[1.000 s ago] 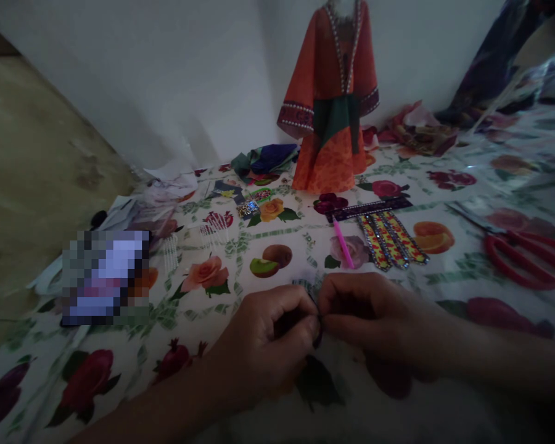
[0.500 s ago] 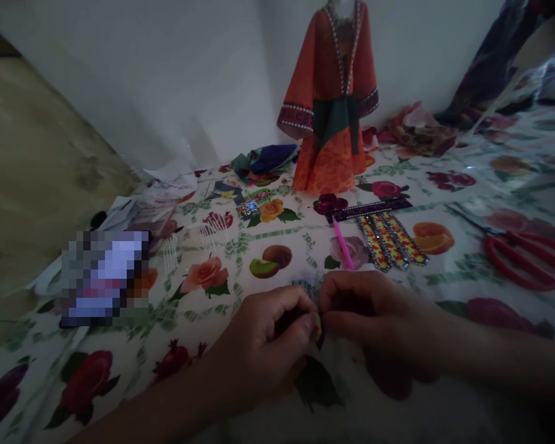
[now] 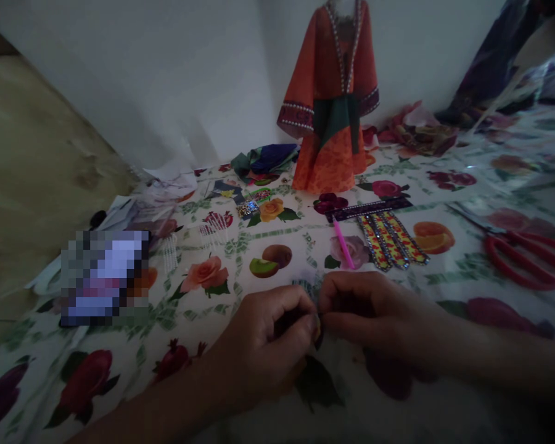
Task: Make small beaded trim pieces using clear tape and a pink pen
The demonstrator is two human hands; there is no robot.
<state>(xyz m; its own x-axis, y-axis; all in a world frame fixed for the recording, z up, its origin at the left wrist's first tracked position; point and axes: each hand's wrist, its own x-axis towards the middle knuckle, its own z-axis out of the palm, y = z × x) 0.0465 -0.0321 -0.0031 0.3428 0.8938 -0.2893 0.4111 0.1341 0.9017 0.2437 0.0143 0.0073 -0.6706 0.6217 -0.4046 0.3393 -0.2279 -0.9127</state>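
My left hand (image 3: 272, 333) is closed in a pinch low in the middle of the view, on a small yellowish piece (image 3: 317, 327) that mostly hides behind the thumb. Right against it, my right hand (image 3: 370, 308) pinches with thumb and forefinger; what lies between those fingertips is too small and dark to make out. Just beyond the hands lie a pink pen-like stick (image 3: 343, 244) and several yellow-and-red strips (image 3: 391, 239) edged with shiny stones. Behind these is a dark strip (image 3: 370, 209) with a row of pale beads.
A doll-sized orange robe (image 3: 330, 105) stands upright near the wall. Red-handled scissors (image 3: 522, 256) lie at right. At left rests a phone-like device (image 3: 106, 277), partly pixelated. Rows of small white beads (image 3: 215, 229) and crumpled fabric (image 3: 266, 160) lie on the fruit-and-flower tablecloth (image 3: 240, 345).
Almost nothing differs. Both hands keep their place and their pinch, with only a slight shift at the fingertips.
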